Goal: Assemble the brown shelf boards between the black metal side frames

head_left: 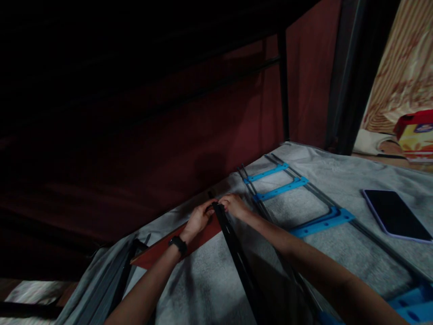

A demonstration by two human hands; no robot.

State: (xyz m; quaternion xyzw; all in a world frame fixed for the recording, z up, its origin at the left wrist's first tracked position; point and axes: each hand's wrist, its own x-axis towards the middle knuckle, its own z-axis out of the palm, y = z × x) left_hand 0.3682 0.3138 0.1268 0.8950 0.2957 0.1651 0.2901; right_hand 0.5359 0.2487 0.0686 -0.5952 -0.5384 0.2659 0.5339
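Note:
A long black metal bar [233, 248] with slots runs from the near edge toward the far side of the bed. My left hand [198, 221], with a black watch on the wrist, has its fingers closed round the bar's far end from the left. On the other side of that end, my right hand [233, 205] is closed in a pinch. What lies between its fingertips is too small and dark to name. Under my left hand a reddish-brown board [208, 234] slants down to the left, its right end against the bar.
Dark rods joined by blue plastic brackets [280, 192] lie to the right on the grey cloth [341, 178]. Farther right rests a phone [395, 214]. A dark red curtain [237, 113] and a black post [283, 85] stand behind. A red and yellow packet [417, 137] sits at far right.

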